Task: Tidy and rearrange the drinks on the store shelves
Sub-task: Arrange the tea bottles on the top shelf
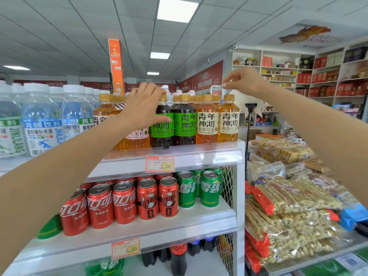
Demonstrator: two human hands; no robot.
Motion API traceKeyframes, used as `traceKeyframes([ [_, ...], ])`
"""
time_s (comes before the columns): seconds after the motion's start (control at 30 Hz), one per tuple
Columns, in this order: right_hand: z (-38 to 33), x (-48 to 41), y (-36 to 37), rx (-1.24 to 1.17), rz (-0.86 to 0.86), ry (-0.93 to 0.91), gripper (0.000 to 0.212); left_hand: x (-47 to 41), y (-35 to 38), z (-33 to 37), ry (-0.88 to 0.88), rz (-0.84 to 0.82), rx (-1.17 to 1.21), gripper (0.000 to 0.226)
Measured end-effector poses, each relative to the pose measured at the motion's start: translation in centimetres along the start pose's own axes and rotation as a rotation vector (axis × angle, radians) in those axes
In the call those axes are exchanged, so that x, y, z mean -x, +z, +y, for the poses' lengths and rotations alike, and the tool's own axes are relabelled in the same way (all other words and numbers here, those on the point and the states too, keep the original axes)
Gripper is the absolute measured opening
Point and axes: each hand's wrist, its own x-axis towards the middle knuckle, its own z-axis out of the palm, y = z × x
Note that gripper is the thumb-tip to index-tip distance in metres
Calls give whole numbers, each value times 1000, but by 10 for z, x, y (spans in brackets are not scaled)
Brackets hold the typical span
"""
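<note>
The left hand [144, 105] is seen wrapped round the neck of a dark tea bottle with a green label and tan cap [161, 130], thumb laid across the label. The bottle is standing in the front row of the white top shelf [199, 154], packed against its twin dark bottle [184, 124]. If it is tugged out at an angle, the twin and the amber tea bottles with cream labels [207, 124] could be knocked over the edge, down by the red cola cans [147, 198]. The right hand [244, 80] is held high, fingertips pinched by the white wire divider [216, 90]. Whether anything is gripped there cannot be told, so little steadying can be counted on.
</note>
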Motion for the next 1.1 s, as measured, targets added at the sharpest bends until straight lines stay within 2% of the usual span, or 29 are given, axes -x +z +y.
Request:
traceKeyframes([
  [0.13,13,4,-5,38,-114,76,36,-20,-5,30,95,63,61,78],
  [0.2,17,6,0,53,-172,99,36,-39,-5,50,144,26,58,84],
  [0.33,21,6,13,25,-107,129,35,-73,4,75,177,-123,-45,92],
  [0.53,24,5,17,-142,-123,188,32,-99,12,82,164,-240,-14,66],
  [0.83,28,8,20,-254,-139,208,35,-102,26,92,70,-171,-64,76],
  [1.0,25,16,26,-178,-62,193,36,-93,26,92,56,-158,-35,73],
  [1.1,18,25,32,-61,79,155,42,-77,21,92,101,-38,36,64],
])
